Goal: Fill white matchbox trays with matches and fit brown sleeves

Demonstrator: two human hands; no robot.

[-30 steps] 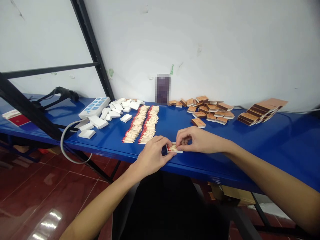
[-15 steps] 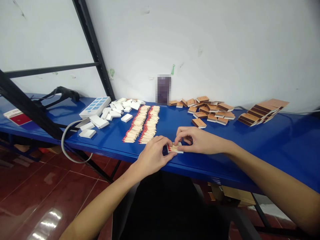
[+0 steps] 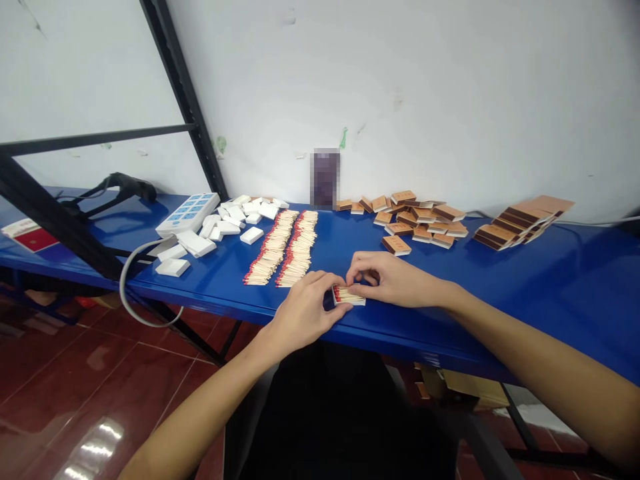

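Note:
My left hand [image 3: 313, 301] grips the left end of a small white matchbox tray [image 3: 358, 303] between thumb and fingers, close to the table's front edge. Red-headed matches [image 3: 345, 293] lie inside it, their heads toward my left hand. My right hand [image 3: 383, 278] is closed over the tray's right part, thumb and fingertips on the matches; its fingers partly hide them. Two long rows of loose matches, a left row [image 3: 273, 248] and a right row [image 3: 299, 250], lie beyond my left hand, red heads to the left.
White empty trays [image 3: 227, 223] are heaped at the left by a white-and-blue box [image 3: 189, 215] and a looped grey cable [image 3: 123, 287]. Brown matchboxes [image 3: 423, 217] are piled at the back right, near stacked flat sleeves [image 3: 520, 223]. A black shelf post [image 3: 187, 93] rises at left.
My right fingers have shifted slightly left and back over the tray, and the matches in it now show more plainly. My left hand keeps its hold. The view has moved a little.

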